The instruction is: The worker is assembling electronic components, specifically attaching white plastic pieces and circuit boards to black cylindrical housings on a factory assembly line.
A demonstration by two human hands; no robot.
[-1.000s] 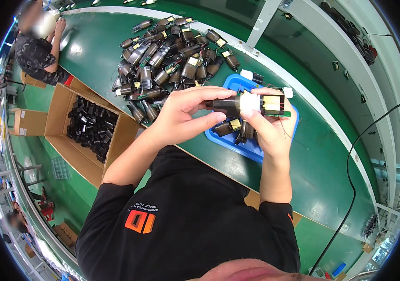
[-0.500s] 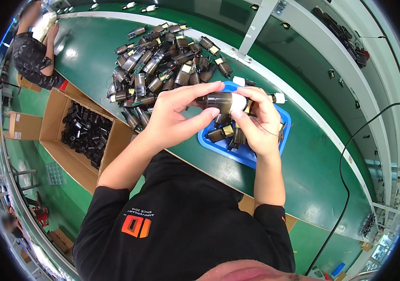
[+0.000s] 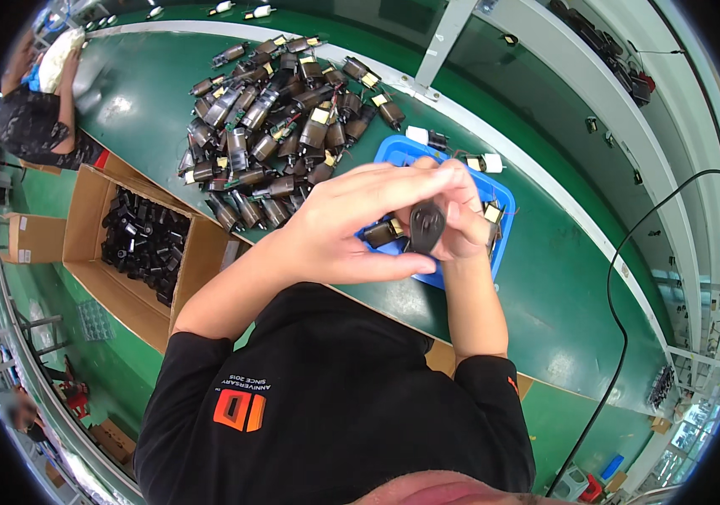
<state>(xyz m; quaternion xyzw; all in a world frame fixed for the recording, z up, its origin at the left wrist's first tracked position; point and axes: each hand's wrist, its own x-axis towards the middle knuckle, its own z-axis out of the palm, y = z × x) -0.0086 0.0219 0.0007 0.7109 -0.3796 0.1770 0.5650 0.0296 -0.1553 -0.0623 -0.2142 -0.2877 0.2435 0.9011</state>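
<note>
A dark, smoky translucent cylinder point(image 3: 427, 228) is in my right hand point(image 3: 461, 220), its rounded dark end turned up toward me. The white cap seen on it earlier is hidden now. My left hand point(image 3: 352, 220) curves around the near side, thumb and fingers spread wide apart, with the cylinder's end between their tips. Its fingertips reach over to the right hand's fingers; whether they touch the cylinder I cannot tell. Under both hands lies a blue tray point(image 3: 507, 202) with several similar dark cylinders point(image 3: 379, 233) bearing yellow patches and thin wires.
A large heap of similar cylinders point(image 3: 272, 126) covers the green table point(image 3: 145, 93) beyond my left hand. Two white-capped cylinders point(image 3: 485, 163) lie by the tray's far rim. An open cardboard box point(image 3: 90, 252) holds black parts. A black cable point(image 3: 621, 311) hangs at right; a co-worker point(image 3: 36, 126) sits far left.
The cylinder has turned from lying sideways between both hands to end-on in my right hand. My left thumb and fingers have spread apart from their grip on it.
</note>
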